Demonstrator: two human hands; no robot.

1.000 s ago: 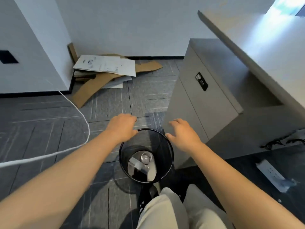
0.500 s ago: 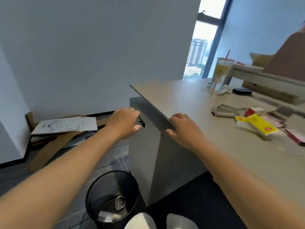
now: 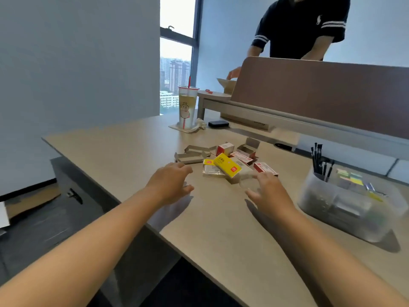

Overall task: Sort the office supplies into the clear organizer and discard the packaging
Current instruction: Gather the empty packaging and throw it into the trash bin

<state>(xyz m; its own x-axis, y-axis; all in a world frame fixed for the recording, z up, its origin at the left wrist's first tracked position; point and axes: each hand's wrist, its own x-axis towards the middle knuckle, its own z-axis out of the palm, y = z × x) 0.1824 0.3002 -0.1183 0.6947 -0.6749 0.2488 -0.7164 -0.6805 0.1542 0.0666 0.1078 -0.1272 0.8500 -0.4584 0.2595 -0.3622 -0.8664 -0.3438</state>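
A pile of small boxes lies mid-desk: a yellow box (image 3: 226,167) on top, red-and-white boxes (image 3: 265,168) around it, and flattened grey cardboard packaging (image 3: 192,154) to the left. The clear organizer (image 3: 345,207) stands at the right with black pens (image 3: 318,161) and coloured sticky notes in it. My left hand (image 3: 171,182) hovers over the desk just left of the pile, fingers apart, holding nothing. My right hand (image 3: 269,191) hovers just in front of the pile, fingers spread, also empty; a clear plastic piece (image 3: 247,182) lies by its fingertips.
A drink cup with a red straw (image 3: 187,106) and a black case (image 3: 218,124) stand at the back of the desk (image 3: 124,147). A brown partition (image 3: 321,94) runs behind, with another person beyond it. A grey cabinet (image 3: 66,196) sits below the desk's left edge.
My view has swung up from the black bin on the floor to the desk top. Both hands have moved from above the bin, past the desk edge, to the pile of boxes.
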